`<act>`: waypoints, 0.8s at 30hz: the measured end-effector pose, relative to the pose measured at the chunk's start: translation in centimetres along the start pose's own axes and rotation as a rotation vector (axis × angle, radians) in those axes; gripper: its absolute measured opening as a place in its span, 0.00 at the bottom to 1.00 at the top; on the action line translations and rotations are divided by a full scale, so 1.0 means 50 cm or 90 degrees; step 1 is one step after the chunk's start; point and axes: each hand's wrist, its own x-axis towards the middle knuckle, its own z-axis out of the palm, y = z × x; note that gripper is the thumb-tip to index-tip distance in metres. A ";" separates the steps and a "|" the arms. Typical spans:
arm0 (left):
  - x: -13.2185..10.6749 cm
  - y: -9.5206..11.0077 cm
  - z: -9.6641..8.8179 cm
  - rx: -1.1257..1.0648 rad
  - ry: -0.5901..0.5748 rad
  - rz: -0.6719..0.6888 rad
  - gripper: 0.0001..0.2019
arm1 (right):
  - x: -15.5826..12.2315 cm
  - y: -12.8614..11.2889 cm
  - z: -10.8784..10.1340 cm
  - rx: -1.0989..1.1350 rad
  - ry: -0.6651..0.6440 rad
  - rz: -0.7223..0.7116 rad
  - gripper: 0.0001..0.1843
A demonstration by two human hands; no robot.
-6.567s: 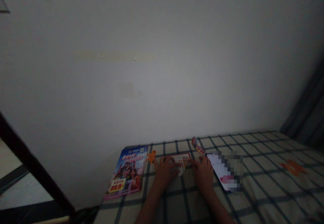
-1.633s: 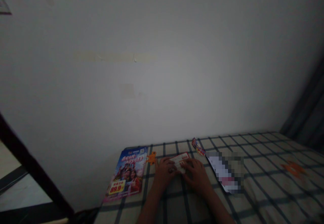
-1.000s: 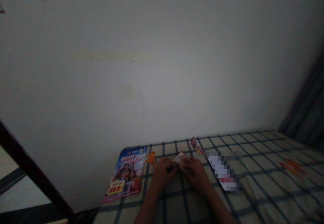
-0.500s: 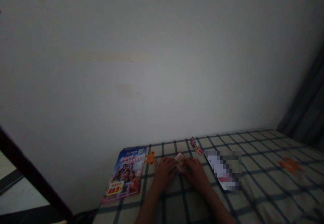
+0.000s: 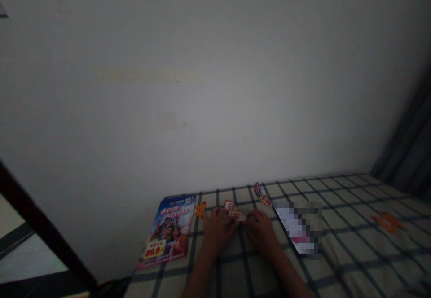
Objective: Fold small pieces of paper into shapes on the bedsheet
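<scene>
Both hands are together over the checked bedsheet, at a small red-and-white printed piece (image 5: 238, 216) that looks like folded paper or card. My left hand (image 5: 218, 228) has its fingers curled over the piece's left side. At the right end, the fingertips of my right hand (image 5: 261, 228) pinch it. One red-edged corner (image 5: 229, 205) sticks up beyond the left fingers. Much of the piece is hidden under the fingers, and dim light blurs its print.
Left of my hands lies a stack of colourful leaflets (image 5: 171, 226). A crumpled wrapper strip (image 5: 262, 195) rests behind my right hand. To the right is a phone-like flat object (image 5: 292, 228), partly pixelated. The wall (image 5: 215, 109) rises behind the checked sheet (image 5: 340, 217).
The red-and-white piece has turned and changed shape between my fingers, with a corner now up on the left. Both hands have shifted only slightly, and the view has moved a little.
</scene>
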 end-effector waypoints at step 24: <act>-0.003 -0.012 0.024 -0.006 -0.015 0.042 0.15 | 0.002 -0.028 -0.012 -0.044 0.009 0.021 0.12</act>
